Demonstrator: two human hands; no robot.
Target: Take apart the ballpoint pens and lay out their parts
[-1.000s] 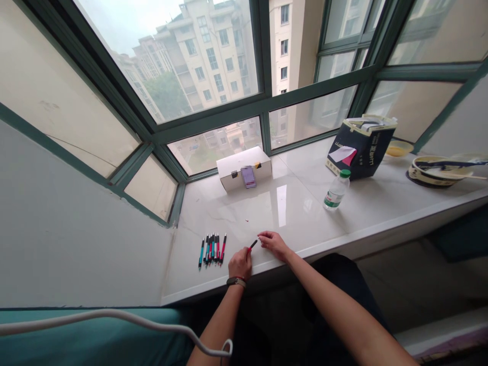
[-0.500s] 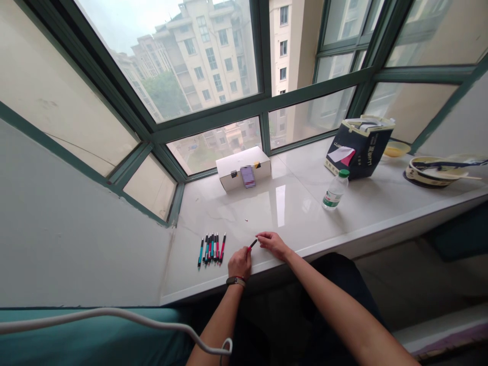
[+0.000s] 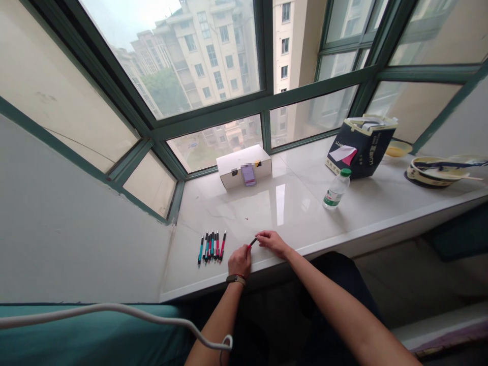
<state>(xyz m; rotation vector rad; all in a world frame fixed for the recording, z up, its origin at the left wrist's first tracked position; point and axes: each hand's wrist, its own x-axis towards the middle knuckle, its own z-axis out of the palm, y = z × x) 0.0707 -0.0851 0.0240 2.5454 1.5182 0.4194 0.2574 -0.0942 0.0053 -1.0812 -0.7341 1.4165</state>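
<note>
A red and black pen [image 3: 253,242] is held between my two hands, just above the front of the white sill. My left hand [image 3: 240,261], with a band on its wrist, is closed around the pen's red end. The fingertips of my right hand [image 3: 271,242] pinch its black end; what lies right at the tip is hidden. To the left, several pens [image 3: 212,246] in teal, red, white and black lie side by side in a row. A tiny dark piece [image 3: 246,218] rests on the sill beyond my hands, too small to name.
A white box [image 3: 244,168] with a purple item leaning on its front stands against the window. Farther right are a bottle [image 3: 333,192] with a green cap, a dark paper bag [image 3: 360,147] and a bowl [image 3: 434,172]. A white cable [image 3: 152,313] crosses the lower left.
My right fingertips have shifted very slightly left along the pen's black end. Both hands keep hold of the pen, and the row of pens stays put.
</note>
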